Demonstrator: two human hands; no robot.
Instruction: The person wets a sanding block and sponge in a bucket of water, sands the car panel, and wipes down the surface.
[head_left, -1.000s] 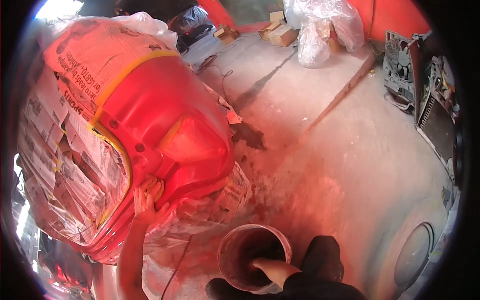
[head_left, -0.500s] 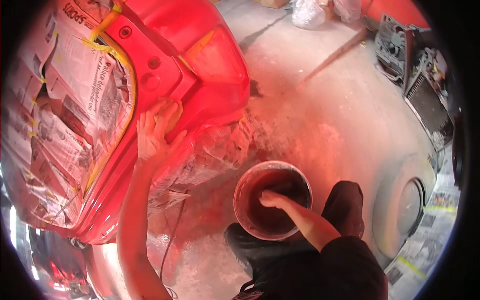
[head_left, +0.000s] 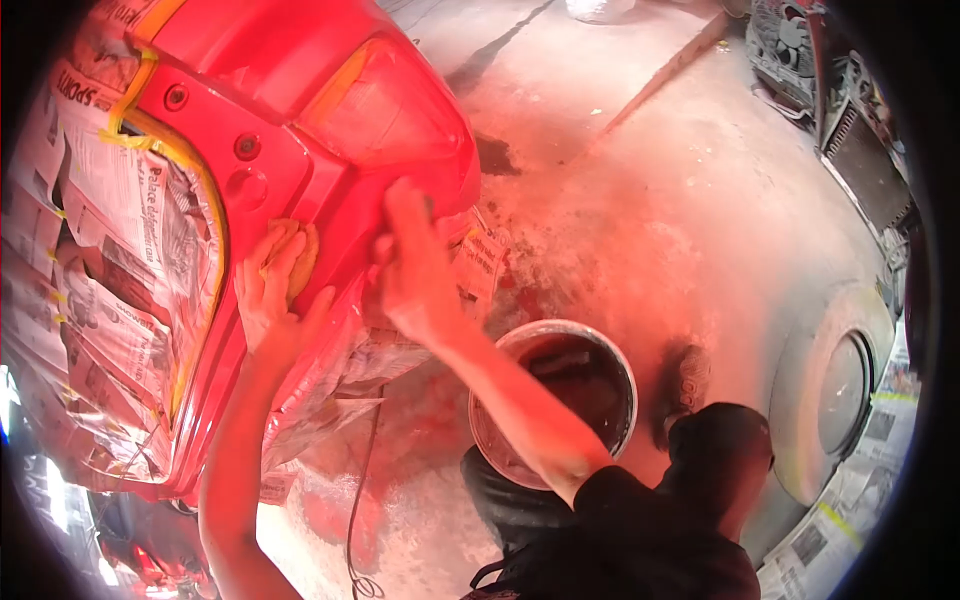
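A red car body (head_left: 250, 60) fills the left, its window opening covered with newspaper (head_left: 110, 230) and edged by yellow tape. My left hand (head_left: 268, 285) presses a yellowish sponge or cloth (head_left: 304, 262) against the red panel. Raised beside the panel, my right hand (head_left: 410, 265) is blurred; a small dark thing shows at its fingers, too unclear to name. Below it stands a round bucket (head_left: 630, 400) with dark liquid, partly hidden behind my right forearm.
Car parts with a fan (head_left: 790, 35) and a radiator (head_left: 870, 170) lie at the upper right. A grey-painted panel (head_left: 800, 400) is at the right, beside newspaper (head_left: 830, 540). A cable (head_left: 360, 490) runs over the floor (head_left: 640, 220).
My right hand has come up out of the bucket to the red panel. My left hand remains on the panel with the yellowish thing. The view has shifted downward since the first frame.
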